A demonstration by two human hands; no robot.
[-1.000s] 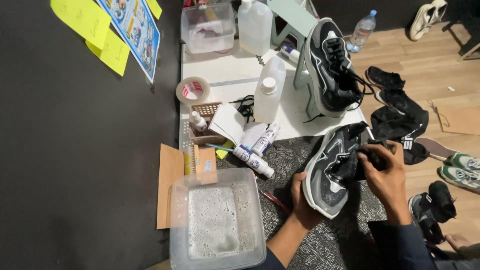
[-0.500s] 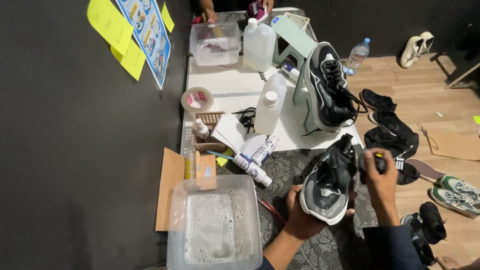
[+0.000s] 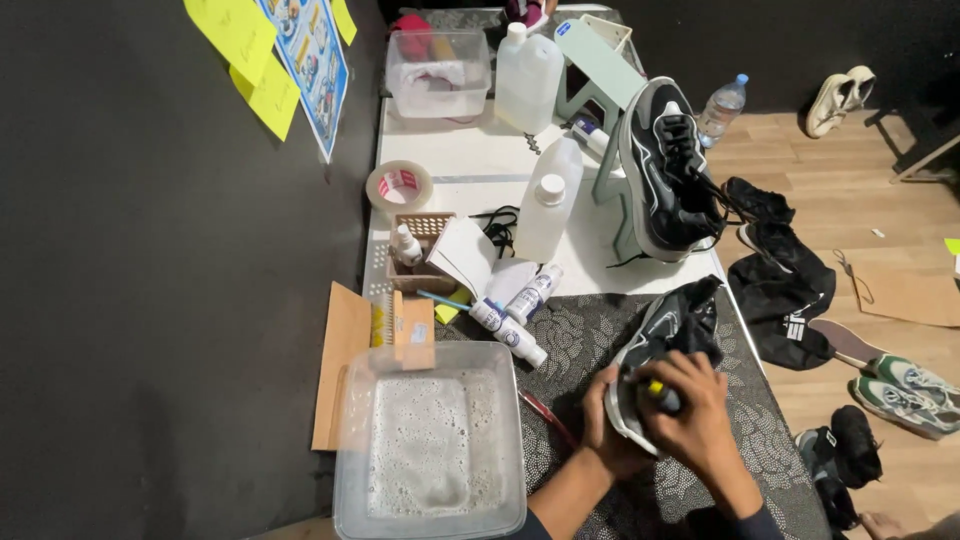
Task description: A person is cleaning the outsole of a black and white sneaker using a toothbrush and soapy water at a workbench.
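Observation:
My left hand grips the toe end of a black and white sneaker lying on the dark patterned mat. My right hand sits over the same end, closed on a small dark tool with a yellow spot, pressed against the shoe. Most of that tool is hidden by my fingers. A second black and white sneaker stands upright on a pale green stand on the white table.
A clear tub of foamy water sits to the left of my hands. Tubes, a white bottle, a tape roll, a small basket and a jug lie beyond. More shoes and a water bottle lie on the wooden floor.
The sneaker has been pulled closer to me and turned, and both hands have come together at its near end. My view has shifted so the table sits higher in the picture.

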